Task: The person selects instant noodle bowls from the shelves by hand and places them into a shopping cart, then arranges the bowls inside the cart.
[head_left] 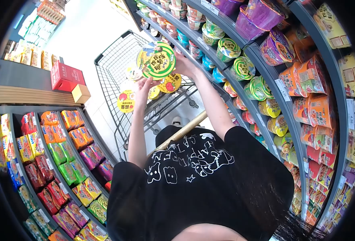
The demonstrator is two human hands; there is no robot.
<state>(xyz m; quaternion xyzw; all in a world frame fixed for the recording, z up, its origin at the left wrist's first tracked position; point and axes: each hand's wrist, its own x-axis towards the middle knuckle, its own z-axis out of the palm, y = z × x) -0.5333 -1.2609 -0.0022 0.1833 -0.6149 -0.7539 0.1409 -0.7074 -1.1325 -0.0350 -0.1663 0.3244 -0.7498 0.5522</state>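
My right hand (185, 66) is closed on the right side of an instant noodle cup (157, 60), and the fingers of my left hand (144, 85) pinch its lower edge. The cup's round lid, with green and yellow rings and dark lettering, faces me. Beneath it, inside a wire shopping cart (105, 66), are several yellow noodle cups; one yellow lid with a red tomato picture (170, 83) shows below the held cup, and another tomato lid (126, 100) lies lower left. My hands partly cover these cups.
Shelves of noodle cups (243, 68) rise close on my right. Bagged noodles (65, 152) fill the shelves on my left, with a red box (67, 76) on the ledge above. A light wooden-coloured bar (181, 132) crosses in front of my waist.
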